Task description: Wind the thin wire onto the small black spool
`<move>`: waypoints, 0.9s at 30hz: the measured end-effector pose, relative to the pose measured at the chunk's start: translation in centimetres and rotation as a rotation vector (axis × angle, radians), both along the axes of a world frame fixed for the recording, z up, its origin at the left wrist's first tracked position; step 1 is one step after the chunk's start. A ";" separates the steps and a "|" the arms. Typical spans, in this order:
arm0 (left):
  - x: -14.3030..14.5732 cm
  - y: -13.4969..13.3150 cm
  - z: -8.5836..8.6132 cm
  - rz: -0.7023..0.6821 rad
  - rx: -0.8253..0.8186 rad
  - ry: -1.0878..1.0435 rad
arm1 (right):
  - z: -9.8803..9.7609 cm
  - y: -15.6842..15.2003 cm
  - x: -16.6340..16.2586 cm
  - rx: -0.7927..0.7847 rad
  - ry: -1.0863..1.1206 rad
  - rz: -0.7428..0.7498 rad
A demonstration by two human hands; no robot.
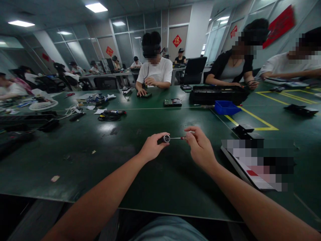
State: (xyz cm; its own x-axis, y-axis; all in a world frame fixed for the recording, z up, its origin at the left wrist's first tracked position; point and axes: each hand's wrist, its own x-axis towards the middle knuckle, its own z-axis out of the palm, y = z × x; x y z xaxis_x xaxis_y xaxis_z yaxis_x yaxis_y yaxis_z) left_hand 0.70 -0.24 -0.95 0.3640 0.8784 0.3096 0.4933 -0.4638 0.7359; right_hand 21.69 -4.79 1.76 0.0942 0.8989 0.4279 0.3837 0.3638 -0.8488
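Note:
My left hand [152,147] is closed around a small dark cylinder [166,138] with a silvery ring at the end that faces me. What the cylinder is I cannot tell. Between thumb and fingers, my right hand [200,145] grips the reddish handle of a screwdriver [177,138]. Its thin metal shaft points left, and the tip meets the cylinder's side or rim; the exact contact is too small to make out. Both hands are above the green table [150,187], near its front edge.
To the right lie a white box-like object [240,167], partly blurred out, and black brackets [247,131]. Further back are a blue bin [227,107], a long black housing [218,95], a circuit board unit [173,102] and coiled black cable [111,115]. Co-workers sit across the table.

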 end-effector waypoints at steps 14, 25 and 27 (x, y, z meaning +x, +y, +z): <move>0.3 -0.3 0.8 0.054 0.016 -0.023 | -0.4 0.2 -0.6 0.009 0.296 0.031; 0.5 0.1 1.2 -0.003 0.028 0.066 | -1.4 1.8 -0.2 -0.106 0.583 0.017; 0.5 0.0 1.2 0.000 0.020 0.071 | -1.5 1.7 -0.1 -0.065 0.519 -0.005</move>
